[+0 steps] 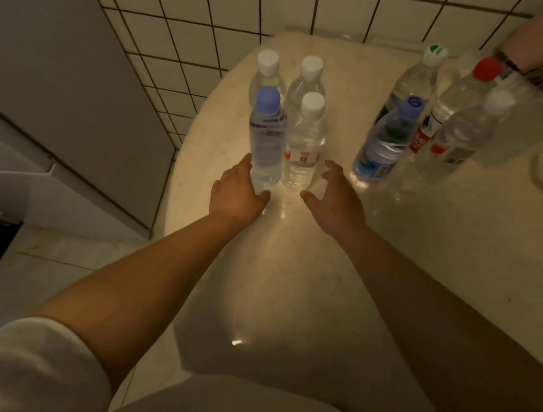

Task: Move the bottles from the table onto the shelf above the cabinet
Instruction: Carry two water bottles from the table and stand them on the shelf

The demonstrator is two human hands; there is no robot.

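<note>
From the head camera, two groups of bottles stand on the pale table (288, 277). The left hand (237, 191) touches the low part of the blue-cap bottle (266, 143), fingers spread, not wrapped round it. The right hand (336, 199) is just beside the white-cap bottle (303, 148), fingers apart, holding nothing. Both bottles look full of water, so I think they are a bit heavy, smooth and squishy. Hold them round the middle. The shelf is not in sight

Left of the red-capped bottle (463, 103) stood a green-and-white cap (435, 54); further left, clear bottles — one lilac-capped (265, 136), three white-capped (306, 141). Behind it, white tiles (199, 6) with dark grout; beneath, a cream table (430, 247).
</note>
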